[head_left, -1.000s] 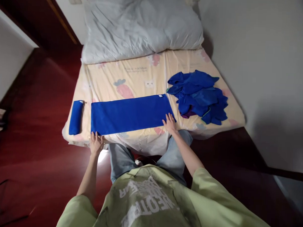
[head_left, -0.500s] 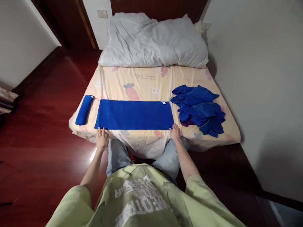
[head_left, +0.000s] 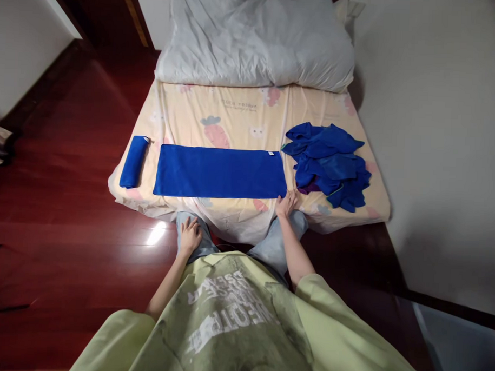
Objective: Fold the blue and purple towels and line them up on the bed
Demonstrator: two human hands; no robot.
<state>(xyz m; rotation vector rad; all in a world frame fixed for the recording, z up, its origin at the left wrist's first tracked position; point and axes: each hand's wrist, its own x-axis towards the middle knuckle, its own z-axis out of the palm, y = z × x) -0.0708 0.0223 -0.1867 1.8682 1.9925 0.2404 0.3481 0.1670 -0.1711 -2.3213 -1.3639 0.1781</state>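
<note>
A blue towel (head_left: 219, 172) lies flat as a long, folded rectangle across the front of the bed, with a small white label at its far right corner. At its near right corner, my right hand (head_left: 286, 202) has thumb and fingers closed about the edge. My left hand (head_left: 190, 235) rests on my left thigh, fingers spread, holding nothing. Left of the flat towel lies a rolled blue towel (head_left: 134, 162) with a white tag at its far end. To the right, several crumpled blue towels (head_left: 329, 164) are heaped, with a bit of purple cloth (head_left: 308, 188) showing beneath.
Under the towels is a bed (head_left: 234, 106) with a cream sheet printed with carrots and rabbits. A pale grey quilt or pillow (head_left: 256, 42) is bunched at the head. A wall (head_left: 428, 132) rises at the right; dark red floor (head_left: 68, 201) stretches to the left.
My left hand has let go of the towel's near left corner and drawn back onto my thigh. My right hand stays at the right corner. The view has tilted downward.
</note>
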